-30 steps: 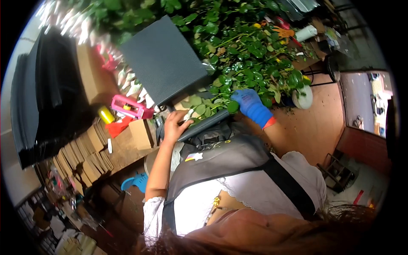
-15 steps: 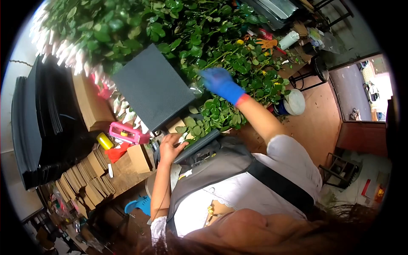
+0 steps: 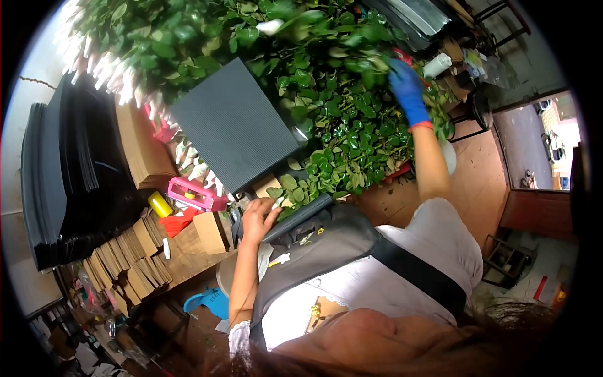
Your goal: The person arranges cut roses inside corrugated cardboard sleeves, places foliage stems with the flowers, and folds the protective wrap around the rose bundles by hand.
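Observation:
My right hand (image 3: 407,85), in a blue glove with a red cuff, is stretched out to the right over the heap of leafy stems. Its fingers are closed on the stem end of a rose (image 3: 270,26), whose whitish wrapped head points left, with leaves smeared by motion. Bare, my left hand (image 3: 259,220) rests at the table's near edge with curled fingers. A small whitish thing shows beside its fingertips; what it grips, if anything, I cannot make out. Between the hands lie green rose leaves (image 3: 345,151). A dark grey corrugated board (image 3: 235,125) stands just beyond my left hand.
Wrapped rose heads (image 3: 129,85) line the left side of the heap. A pink tape dispenser (image 3: 196,193), a yellow roll (image 3: 159,204) and cardboard pieces (image 3: 135,261) lie left. Black sheets (image 3: 69,163) stand behind them. At the far right are a white bottle (image 3: 438,65) and a stool (image 3: 474,110).
My right hand has swung right, away from the board, and a rose now trails from it across the leaves. My left hand has stayed near the table edge.

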`<state>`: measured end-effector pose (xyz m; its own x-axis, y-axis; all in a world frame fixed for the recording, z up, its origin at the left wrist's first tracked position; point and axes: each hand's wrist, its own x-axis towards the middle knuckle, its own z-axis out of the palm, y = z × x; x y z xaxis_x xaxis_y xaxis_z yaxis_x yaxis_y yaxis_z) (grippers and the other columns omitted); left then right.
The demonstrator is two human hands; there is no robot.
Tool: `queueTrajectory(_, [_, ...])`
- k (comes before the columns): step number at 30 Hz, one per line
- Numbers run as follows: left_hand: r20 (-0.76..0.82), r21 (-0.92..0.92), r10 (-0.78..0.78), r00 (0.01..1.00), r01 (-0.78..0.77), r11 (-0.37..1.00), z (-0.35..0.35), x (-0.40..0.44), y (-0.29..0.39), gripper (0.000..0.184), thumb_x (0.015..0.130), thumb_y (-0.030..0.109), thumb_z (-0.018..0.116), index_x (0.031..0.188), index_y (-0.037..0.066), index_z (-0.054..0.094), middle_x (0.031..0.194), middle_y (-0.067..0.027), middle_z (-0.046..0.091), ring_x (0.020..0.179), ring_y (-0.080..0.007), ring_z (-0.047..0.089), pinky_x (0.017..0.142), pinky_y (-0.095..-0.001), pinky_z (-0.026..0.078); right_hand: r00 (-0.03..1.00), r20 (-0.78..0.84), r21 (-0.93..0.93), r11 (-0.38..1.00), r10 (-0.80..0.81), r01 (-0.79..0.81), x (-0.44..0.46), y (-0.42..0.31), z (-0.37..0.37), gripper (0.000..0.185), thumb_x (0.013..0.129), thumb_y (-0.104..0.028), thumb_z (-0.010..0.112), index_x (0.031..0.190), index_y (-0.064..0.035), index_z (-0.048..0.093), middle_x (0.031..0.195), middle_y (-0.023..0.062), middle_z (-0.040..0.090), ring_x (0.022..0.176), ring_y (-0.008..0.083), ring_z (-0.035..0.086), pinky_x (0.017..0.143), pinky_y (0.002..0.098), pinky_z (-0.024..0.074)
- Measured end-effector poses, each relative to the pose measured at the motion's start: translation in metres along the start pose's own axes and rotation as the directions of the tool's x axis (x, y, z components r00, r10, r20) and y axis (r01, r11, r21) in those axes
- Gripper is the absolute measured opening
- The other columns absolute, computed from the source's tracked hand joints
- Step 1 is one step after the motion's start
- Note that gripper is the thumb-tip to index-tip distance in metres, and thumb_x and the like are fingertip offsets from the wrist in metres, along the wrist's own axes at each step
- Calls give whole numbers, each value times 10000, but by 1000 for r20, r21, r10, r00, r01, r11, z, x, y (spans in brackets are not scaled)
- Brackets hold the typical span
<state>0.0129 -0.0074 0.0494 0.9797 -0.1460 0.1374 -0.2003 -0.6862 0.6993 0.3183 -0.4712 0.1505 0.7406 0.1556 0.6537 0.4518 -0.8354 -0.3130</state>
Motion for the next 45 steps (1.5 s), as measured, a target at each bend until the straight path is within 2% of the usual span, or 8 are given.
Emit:
queueTrajectory(8, [151, -518, -399, 904, 416, 747, 25, -8, -26, 264, 859, 103, 749, 1100, 29, 671, 956, -122, 691, 955, -226, 667, 847, -348, 516, 745, 528, 399, 894, -407, 206, -82, -87, -20, 359, 831, -37, 602, 1174, -109, 680, 1213, 96, 670, 1107, 317, 626, 954, 426, 506])
queueTrajectory(10, [-8, -387, -318, 948, 290, 875, 22, -7, -24, 713, 807, 73, 810, 1395, 59, 405, 1249, -127, 619, 1017, -189, 642, 838, -335, 535, 648, 695, 188, 948, -313, 257, -113, -108, -1, 270, 866, -154, 648, 1128, -190, 701, 1020, 73, 684, 1001, 309, 661, 862, 436, 529])
queueTrajectory(16, [-30, -382, -208, 978, 182, 906, 24, -4, -26, 563, 793, 26, 811, 1304, 67, 579, 1321, -104, 583, 1058, -197, 625, 877, -311, 549, 336, 941, -178, 904, 41, 388, -112, -126, 18, 332, 850, -171, 677, 1179, -209, 659, 1107, 65, 643, 1058, 276, 622, 935, 420, 478])
queueTrajectory(18, [-5, -401, -266, 964, 242, 883, 22, -3, -17, 469, 821, 54, 793, 1263, 66, 637, 1316, -90, 580, 1092, -211, 618, 880, -312, 547, 335, 940, -232, 846, 67, 480, -92, -128, 16, 369, 851, -167, 678, 1218, -184, 642, 1160, 70, 629, 1101, 277, 601, 981, 419, 451])
queueTrajectory(21, [-47, -288, -169, 984, 149, 946, 23, -2, -16, 507, 859, 90, 764, 1337, 70, 595, 1328, -102, 570, 1095, -212, 616, 886, -308, 539, 772, 593, -86, 935, -228, 343, -70, -137, 61, 239, 807, -116, 631, 1033, -173, 680, 1023, 68, 641, 1017, 252, 612, 868, 402, 483])
queueTrajectory(38, [-22, -289, -163, 986, 150, 946, 23, 0, -20, 541, 857, 132, 747, 1359, 82, 553, 1306, -136, 568, 1079, -280, 618, 896, -350, 528, 893, 405, -208, 931, -196, 299, 48, -104, 29, 433, 800, -10, 611, 1204, -156, 662, 1044, 110, 670, 964, 325, 633, 868, 426, 529])
queueTrajectory(43, [-45, -237, -227, 973, 210, 949, 28, -2, -22, 564, 831, 179, 762, 1358, 142, 565, 1238, -157, 514, 1037, -310, 617, 896, -383, 533, 962, -86, -134, 960, -259, 246, 38, -33, -8, 385, 789, -28, 579, 1149, -93, 698, 1053, 160, 699, 972, 383, 651, 895, 460, 517])
queueTrajectory(45, [-52, -177, -191, 980, 179, 968, 25, -3, -19, 571, 829, 188, 762, 1359, 138, 558, 1203, -155, 506, 1005, -307, 610, 898, -393, 533, 957, 284, -19, 998, 63, -60, 36, -6, 16, 394, 809, -72, 604, 1196, -111, 659, 1037, 148, 703, 1003, 365, 643, 932, 478, 497])
